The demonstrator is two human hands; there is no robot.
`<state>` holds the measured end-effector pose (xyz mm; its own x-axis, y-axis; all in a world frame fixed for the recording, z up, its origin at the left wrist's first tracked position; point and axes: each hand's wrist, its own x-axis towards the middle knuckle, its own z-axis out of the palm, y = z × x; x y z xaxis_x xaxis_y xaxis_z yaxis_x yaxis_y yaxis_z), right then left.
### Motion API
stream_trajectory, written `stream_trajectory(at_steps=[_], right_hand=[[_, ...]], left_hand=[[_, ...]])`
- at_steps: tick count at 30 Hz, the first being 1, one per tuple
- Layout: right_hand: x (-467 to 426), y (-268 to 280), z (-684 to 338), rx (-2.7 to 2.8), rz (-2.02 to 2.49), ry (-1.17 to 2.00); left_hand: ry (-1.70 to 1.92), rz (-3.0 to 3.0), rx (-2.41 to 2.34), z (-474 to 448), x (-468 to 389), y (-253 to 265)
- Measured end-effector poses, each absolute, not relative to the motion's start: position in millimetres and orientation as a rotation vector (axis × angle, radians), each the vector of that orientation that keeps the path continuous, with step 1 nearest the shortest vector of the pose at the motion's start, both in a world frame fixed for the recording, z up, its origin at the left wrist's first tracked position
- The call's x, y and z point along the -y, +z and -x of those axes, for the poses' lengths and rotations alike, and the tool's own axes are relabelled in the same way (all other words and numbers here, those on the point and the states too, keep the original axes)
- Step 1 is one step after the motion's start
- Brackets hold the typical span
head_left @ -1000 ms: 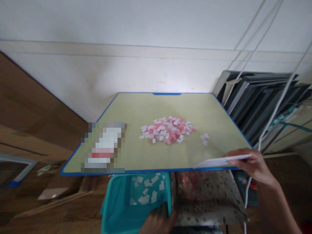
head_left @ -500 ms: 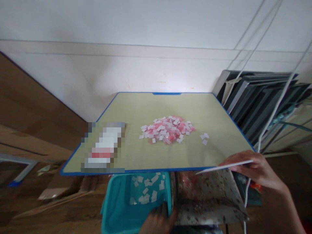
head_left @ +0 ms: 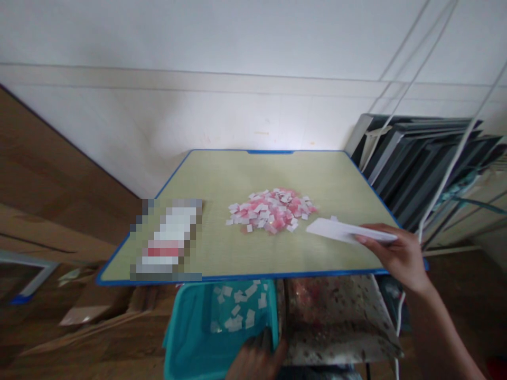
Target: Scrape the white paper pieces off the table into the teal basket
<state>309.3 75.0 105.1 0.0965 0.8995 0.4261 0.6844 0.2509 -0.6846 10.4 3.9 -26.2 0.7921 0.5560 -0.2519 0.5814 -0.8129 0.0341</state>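
In my right hand [head_left: 402,256] is a flat white card [head_left: 336,230], pinched at its right end. The card reaches left above the table, close to the right side of a heap of small white and pink pieces [head_left: 273,211], and covers most of a few loose white squares. My left hand [head_left: 257,359], at the bottom, grips the right rim of a teal plastic bin [head_left: 190,332]; its fingers are dark and partly blurred. Several small white pieces [head_left: 236,322] lie inside the bin.
The pale table [head_left: 237,258] has a blue edge and stands against a white wall. A pixelated object [head_left: 170,237] lies on its left. Beneath the front edge, right of the bin, is a stained surface [head_left: 336,327]. Dark panels [head_left: 415,158] and a white cable [head_left: 447,179] are at right.
My right hand has raised the card from the table's front right edge and brought it inward over the tabletop, its broad face now showing. My left hand and the bin stay put.
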Motion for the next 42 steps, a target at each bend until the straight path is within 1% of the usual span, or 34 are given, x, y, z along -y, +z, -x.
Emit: stream_trajectory(at_steps=[8,15,21,31,42], right_hand=[[-110.3,111.5,-291.6,1.821,1.460,0.328],[-96.8,118.6,-306.2,1.688,1.536,0.338],[-84.9,113.1,-314.3,1.730,1.594,0.432],[-87.7,109.4,-313.8,1.656,1.605,0.377],[-81.7,105.5,-326.6,1.586,1.615,0.492]], left_hand=[[-0.292,-2.920,-0.914,-9.9,-2.5,-28.9],[-0.370,-2.887,-0.922,-10.3,-1.4,-27.5],[-0.412,-2.846,-0.926,-11.2,-2.6,-25.7],[-0.369,-2.844,-0.945,-10.8,-1.6,-24.9],[-0.376,-2.879,-0.939,-11.7,-2.0,-22.9]])
